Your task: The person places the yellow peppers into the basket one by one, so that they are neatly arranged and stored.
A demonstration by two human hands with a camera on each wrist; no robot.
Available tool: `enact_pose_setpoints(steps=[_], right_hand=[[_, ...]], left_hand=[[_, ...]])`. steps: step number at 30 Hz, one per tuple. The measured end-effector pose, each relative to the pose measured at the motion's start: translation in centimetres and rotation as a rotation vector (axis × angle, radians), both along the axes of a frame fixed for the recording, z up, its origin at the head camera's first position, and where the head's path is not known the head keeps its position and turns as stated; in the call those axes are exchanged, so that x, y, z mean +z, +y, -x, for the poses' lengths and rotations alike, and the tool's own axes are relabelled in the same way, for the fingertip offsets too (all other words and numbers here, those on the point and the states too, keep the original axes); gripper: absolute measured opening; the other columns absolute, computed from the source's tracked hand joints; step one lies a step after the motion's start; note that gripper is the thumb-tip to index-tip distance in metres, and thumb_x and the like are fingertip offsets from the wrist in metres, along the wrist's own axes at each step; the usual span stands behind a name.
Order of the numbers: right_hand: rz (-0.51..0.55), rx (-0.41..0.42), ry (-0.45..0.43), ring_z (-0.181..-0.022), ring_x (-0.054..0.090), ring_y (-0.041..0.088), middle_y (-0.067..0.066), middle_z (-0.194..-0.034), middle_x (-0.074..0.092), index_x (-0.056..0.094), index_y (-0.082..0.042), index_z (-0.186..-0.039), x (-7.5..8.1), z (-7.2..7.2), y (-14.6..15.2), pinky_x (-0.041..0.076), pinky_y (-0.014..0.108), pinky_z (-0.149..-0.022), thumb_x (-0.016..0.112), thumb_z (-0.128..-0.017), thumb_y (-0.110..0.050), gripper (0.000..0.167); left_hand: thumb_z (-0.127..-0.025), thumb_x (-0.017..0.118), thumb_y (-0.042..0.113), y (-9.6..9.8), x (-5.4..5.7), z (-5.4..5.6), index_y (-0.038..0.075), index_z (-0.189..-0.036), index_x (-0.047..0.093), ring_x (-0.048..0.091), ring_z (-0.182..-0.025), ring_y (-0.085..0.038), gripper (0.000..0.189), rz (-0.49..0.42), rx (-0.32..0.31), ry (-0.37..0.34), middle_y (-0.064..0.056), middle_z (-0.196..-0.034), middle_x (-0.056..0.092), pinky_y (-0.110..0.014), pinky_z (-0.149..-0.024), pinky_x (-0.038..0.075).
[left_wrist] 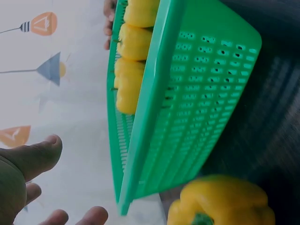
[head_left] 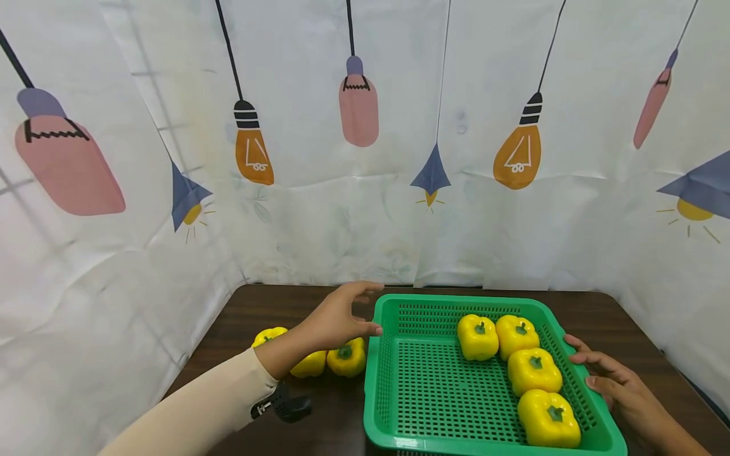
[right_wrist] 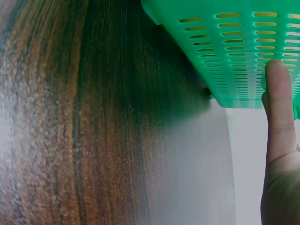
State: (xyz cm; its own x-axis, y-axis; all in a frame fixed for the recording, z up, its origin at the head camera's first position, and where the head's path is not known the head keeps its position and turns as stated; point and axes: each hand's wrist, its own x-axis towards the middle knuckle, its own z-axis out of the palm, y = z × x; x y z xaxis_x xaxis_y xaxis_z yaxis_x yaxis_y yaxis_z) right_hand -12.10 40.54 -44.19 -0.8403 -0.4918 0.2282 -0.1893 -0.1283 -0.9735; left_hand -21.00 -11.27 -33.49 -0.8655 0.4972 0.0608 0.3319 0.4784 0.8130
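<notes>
A green perforated basket (head_left: 439,440) holds several yellow bell peppers (head_left: 534,370) along its right and far sides. My left hand (head_left: 342,320) hovers by the basket's left rim, its thumb and fingers spread with nothing between them. Below that hand and forearm, three more yellow bell peppers (head_left: 346,358) sit on the table left of the basket; the forearm partly covers them. In the left wrist view, one such pepper (left_wrist: 222,201) lies close to the basket's outer wall. At the basket's right side, my right hand (head_left: 621,386) touches the rim and wall with extended fingers.
The dark wood-grain table (head_left: 239,329) carries the basket. A white curtain (head_left: 308,234) printed with hanging lamps surrounds the table at the back and sides. A dark wrist device (head_left: 282,402) is strapped over the left sleeve.
</notes>
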Motion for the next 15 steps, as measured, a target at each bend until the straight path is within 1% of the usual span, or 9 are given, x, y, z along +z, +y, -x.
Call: enact_pose_setpoints(steps=[2, 6, 10, 15], right_hand=[[0.010, 0.009, -0.006, -0.138, 0.039, -0.005, -0.023, -0.161, 0.026, 0.040, 0.008, -0.146, -0.1, 0.0, 0.1, 0.058, 0.044, -0.090, 0.021, -0.106, 0.011, 0.044], [0.032, 0.027, -0.018, -0.139, 0.038, -0.004, -0.023, -0.162, 0.025, 0.040, 0.006, -0.147, -0.3, 0.1, 0.4, 0.057, 0.043, -0.092, 0.020, -0.106, 0.012, 0.046], [0.037, 0.029, -0.024, -0.139, 0.038, -0.004, -0.023, -0.163, 0.025, 0.040, 0.005, -0.148, -0.4, 0.1, 0.5, 0.057, 0.043, -0.092, 0.021, -0.106, 0.012, 0.047], [0.025, 0.012, -0.026, -0.138, 0.039, -0.005, -0.024, -0.162, 0.026, 0.041, 0.006, -0.147, -0.4, 0.1, 0.4, 0.057, 0.042, -0.092, 0.021, -0.106, 0.011, 0.046]], left_hand=[[-0.088, 0.084, 0.018, -0.8, 0.0, -0.1, 0.023, -0.150, 0.051, 0.061, -0.122, -0.032, 0.071, -0.010, 0.018, -0.007, -0.008, -0.151, 0.047, -0.035, -0.083, 0.059], [-0.087, 0.085, 0.019, -2.2, 0.0, -0.2, 0.024, -0.149, 0.051, 0.055, -0.130, -0.032, 0.071, -0.017, 0.047, -0.007, -0.006, -0.148, 0.050, -0.036, -0.085, 0.059], [-0.087, 0.085, 0.022, -3.5, -0.1, -0.2, 0.025, -0.148, 0.052, 0.053, -0.132, -0.033, 0.070, -0.020, 0.074, -0.018, -0.006, -0.146, 0.051, -0.039, -0.086, 0.059], [-0.088, 0.084, 0.022, -5.1, -0.3, -0.2, 0.021, -0.149, 0.051, 0.051, -0.133, -0.037, 0.069, -0.012, 0.104, -0.022, -0.009, -0.149, 0.049, -0.039, -0.086, 0.059]])
